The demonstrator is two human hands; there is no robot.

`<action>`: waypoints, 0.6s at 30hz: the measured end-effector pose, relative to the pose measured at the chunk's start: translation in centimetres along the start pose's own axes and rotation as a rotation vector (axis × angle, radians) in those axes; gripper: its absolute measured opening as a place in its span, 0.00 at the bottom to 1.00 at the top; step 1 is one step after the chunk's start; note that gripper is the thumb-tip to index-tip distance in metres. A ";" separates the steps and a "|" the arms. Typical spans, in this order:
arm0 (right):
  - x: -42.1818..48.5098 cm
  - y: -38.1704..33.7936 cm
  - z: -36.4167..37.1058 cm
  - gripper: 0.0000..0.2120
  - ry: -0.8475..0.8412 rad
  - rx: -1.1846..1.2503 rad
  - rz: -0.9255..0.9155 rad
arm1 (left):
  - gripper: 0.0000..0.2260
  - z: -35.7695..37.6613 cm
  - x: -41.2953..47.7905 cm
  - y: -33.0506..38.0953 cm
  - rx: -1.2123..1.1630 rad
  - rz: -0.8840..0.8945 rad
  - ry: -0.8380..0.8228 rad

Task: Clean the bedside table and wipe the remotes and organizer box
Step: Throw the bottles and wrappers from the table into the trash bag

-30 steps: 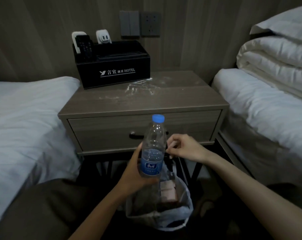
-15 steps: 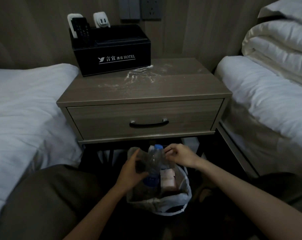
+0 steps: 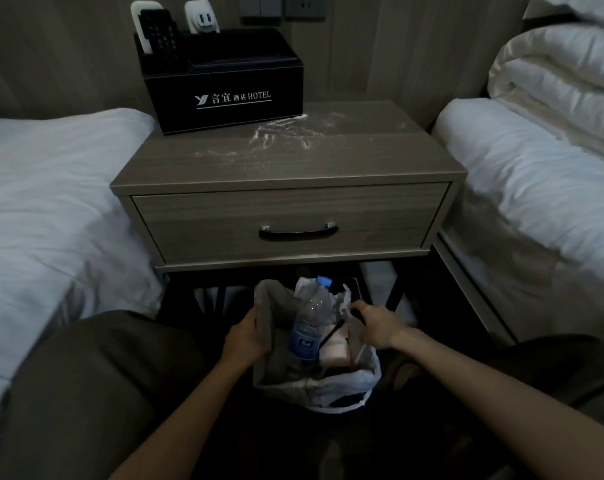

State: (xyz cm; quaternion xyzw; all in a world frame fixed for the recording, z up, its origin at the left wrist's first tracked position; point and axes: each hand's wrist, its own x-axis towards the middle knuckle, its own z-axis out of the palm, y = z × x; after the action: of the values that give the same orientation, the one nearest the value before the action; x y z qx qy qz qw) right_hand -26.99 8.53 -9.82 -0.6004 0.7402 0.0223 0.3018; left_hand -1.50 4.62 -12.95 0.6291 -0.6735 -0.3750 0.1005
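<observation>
The wooden bedside table (image 3: 328, 168) has white powder (image 3: 286, 133) scattered over its top. At its back left stands a black organizer box (image 3: 224, 88) holding a black remote (image 3: 158, 39) and a white remote (image 3: 201, 19). On the floor below sits a bin lined with a white plastic bag (image 3: 328, 386). A clear water bottle (image 3: 311, 323) with a blue cap stands tilted inside it. My left hand (image 3: 243, 336) grips the bag's left edge. My right hand (image 3: 373, 323) holds the bag's right edge.
White beds flank the table, one on the left (image 3: 44, 209) and one on the right (image 3: 536, 188) with a folded duvet (image 3: 563, 71). The drawer (image 3: 293, 220) with a black handle is closed. Pink items lie in the bag beside the bottle.
My left hand lowered the bottle from in front of the drawer into the bag and let it go. Both hands now hold the bag's edges.
</observation>
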 end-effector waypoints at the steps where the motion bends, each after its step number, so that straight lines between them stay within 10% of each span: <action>1: 0.1 0.2 0.2 0.23 0.019 0.004 0.006 | 0.33 -0.1 -0.1 -0.1 -0.017 0.004 -0.003; 18: 3.2 1.5 0.4 0.23 0.195 0.214 -0.017 | 0.23 0.4 4.8 -1.1 -0.142 0.001 0.078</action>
State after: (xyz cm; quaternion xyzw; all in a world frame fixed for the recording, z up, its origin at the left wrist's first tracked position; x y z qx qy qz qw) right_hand -28.52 6.31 -12.16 -0.5702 0.7591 -0.1177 0.2911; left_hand -1.83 0.44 -15.50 0.6342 -0.6411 -0.3970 0.1709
